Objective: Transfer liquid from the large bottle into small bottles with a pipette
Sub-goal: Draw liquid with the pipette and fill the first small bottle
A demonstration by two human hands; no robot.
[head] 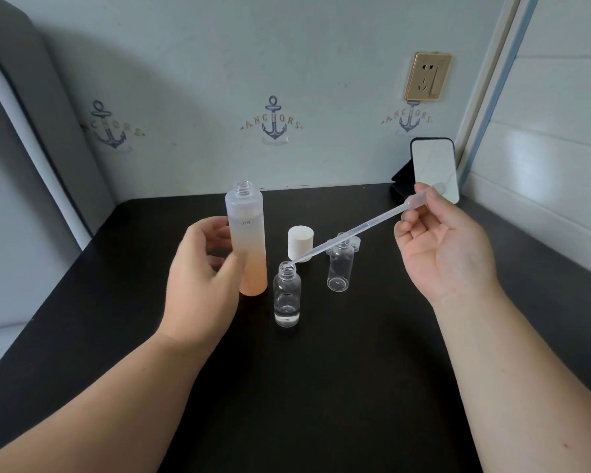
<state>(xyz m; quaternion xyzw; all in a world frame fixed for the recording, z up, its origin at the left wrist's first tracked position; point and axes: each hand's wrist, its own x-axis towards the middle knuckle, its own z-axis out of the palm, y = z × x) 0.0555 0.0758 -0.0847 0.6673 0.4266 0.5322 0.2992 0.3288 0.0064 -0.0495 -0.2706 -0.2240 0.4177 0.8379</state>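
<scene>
Dispensing step in hand: right hand (pixel 437 247) pinches the pipette (pixel 352 230), tip at the near small bottle (pixel 287 295) mouth on the tabletop (pixel 355 370); left hand (pixel 202 268) loosely curled beside the large bottle (pixel 247 240), grip unconfirmed; next, squeeze the bulb steadily.
</scene>
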